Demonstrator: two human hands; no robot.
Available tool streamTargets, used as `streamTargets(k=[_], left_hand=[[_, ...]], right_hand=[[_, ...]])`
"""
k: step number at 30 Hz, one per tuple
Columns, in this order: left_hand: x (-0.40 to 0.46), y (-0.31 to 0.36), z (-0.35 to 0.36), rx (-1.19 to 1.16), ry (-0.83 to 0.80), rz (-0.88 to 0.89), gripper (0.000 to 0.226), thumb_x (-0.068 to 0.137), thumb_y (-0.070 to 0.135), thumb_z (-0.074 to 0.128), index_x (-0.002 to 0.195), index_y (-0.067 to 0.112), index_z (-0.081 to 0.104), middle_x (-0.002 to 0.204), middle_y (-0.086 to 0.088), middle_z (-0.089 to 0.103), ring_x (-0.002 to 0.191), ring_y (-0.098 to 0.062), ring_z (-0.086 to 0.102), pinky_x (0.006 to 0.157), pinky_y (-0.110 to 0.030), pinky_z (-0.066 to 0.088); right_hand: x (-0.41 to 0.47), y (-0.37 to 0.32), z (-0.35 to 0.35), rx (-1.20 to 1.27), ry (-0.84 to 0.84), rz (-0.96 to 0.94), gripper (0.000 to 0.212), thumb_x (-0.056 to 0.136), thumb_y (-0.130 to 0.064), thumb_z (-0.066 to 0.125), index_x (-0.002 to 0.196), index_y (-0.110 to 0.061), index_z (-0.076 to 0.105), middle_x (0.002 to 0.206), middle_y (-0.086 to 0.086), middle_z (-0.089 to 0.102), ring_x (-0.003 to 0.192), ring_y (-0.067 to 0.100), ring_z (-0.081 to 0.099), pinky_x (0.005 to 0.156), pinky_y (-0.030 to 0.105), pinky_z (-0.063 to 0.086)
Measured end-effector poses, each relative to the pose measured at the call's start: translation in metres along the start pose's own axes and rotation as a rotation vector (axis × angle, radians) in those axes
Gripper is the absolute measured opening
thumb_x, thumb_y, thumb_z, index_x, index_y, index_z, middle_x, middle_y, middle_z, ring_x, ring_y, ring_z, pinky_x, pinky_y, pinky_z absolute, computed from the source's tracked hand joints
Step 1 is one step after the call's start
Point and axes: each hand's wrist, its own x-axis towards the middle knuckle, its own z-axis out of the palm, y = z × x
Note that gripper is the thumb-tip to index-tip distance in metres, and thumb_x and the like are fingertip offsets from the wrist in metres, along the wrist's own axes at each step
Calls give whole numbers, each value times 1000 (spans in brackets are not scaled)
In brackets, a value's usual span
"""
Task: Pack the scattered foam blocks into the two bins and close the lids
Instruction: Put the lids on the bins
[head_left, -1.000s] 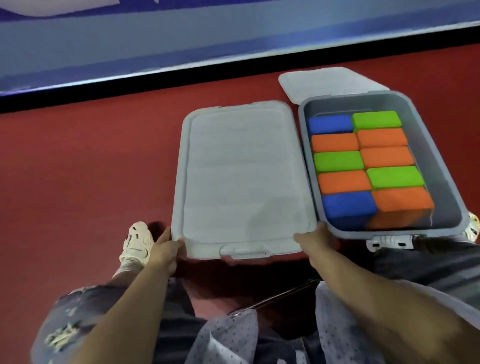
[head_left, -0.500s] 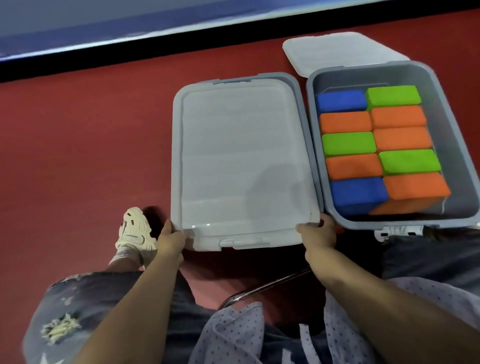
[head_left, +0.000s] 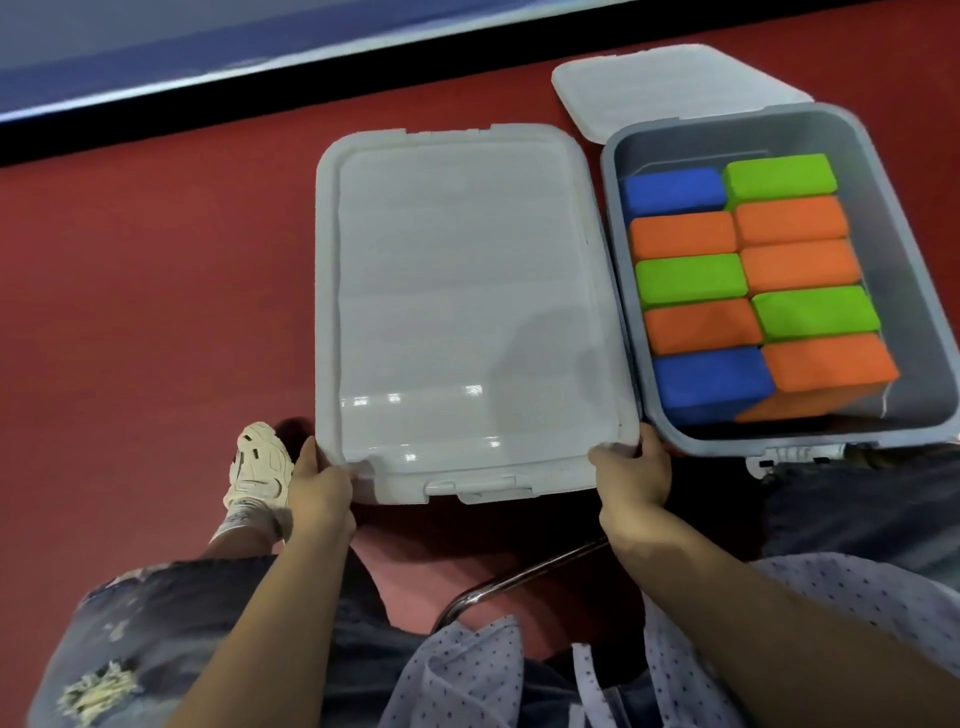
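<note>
While both hands, left hand (head_left: 317, 480) and right hand (head_left: 631, 475), grip the near corners of the pale translucent plastic lid (head_left: 462, 317) over the left bin, the open grey bin (head_left: 906, 260) right of them holds blue, green and orange foam blocks (head_left: 753, 280); its white lid (head_left: 670, 88) lies beyond, not yet on.

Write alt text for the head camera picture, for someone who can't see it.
Both hands, left hand and right hand, grip the near corners of a white lid on the red floor. Beside it, an open grey bin holds coloured foam blocks.

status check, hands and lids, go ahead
Left hand and right hand each grip a near corner of the left lid. Right bin open, full of foam blocks; its lid lies behind. Nothing blocking.
</note>
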Motion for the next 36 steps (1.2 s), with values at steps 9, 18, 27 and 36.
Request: streamTargets(k=[9,18,27,36], left_hand=[[39,-2,28,240,-73,21,59,75,-8,58,128,20,56,122,-4,63,107,-24,59,96,-39,50],[33,-16,24,320,-179,-85,82,85,-2,59,151,32,23,131,6,51,113,-23,54,103,-43,45],[-24,-25,38,-109,-157,-788,110,47,87,64,119,4,53,113,-24,61,100,-45,61,79,-64,49],[-67,-45,95,-421,-253,-767,67,49,69,68,90,15,65,104,-4,62,102,-33,61,92,-58,45]], right_hand=[[25,-23,13,-105,25,-55,45,73,-9,58,117,-15,54,117,12,58,103,29,59,91,40,51],[29,-13,3,-5,-39,190,64,82,-5,66,135,-28,39,125,11,54,106,30,57,90,46,52],[12,-5,-4,438,-315,558,51,88,-35,64,131,-15,47,123,12,59,107,28,60,71,45,54],[0,-14,-11,347,-471,602,33,95,-37,51,119,-15,50,133,16,53,124,31,49,97,54,39]])
